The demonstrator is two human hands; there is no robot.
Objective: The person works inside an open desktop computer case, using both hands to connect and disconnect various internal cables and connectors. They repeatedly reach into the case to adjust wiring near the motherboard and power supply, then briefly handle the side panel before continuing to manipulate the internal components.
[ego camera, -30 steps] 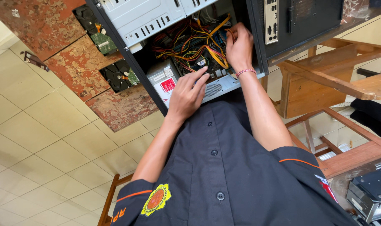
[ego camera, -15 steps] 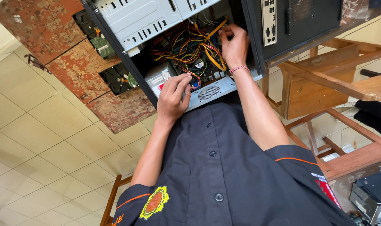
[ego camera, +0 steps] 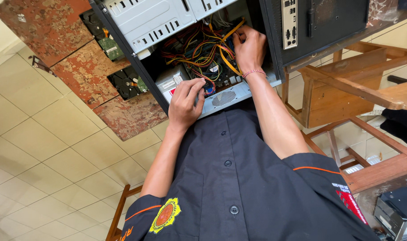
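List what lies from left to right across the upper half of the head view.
Rusty red tabletop → bare hard drive → left hand on the power supply box → tangle of coloured wires → right hand → black rear panel of the case → wooden stool.

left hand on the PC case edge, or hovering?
Touching. The head view shows the left hand resting on the open computer case's near edge, fingers curled against it, no gap visible.
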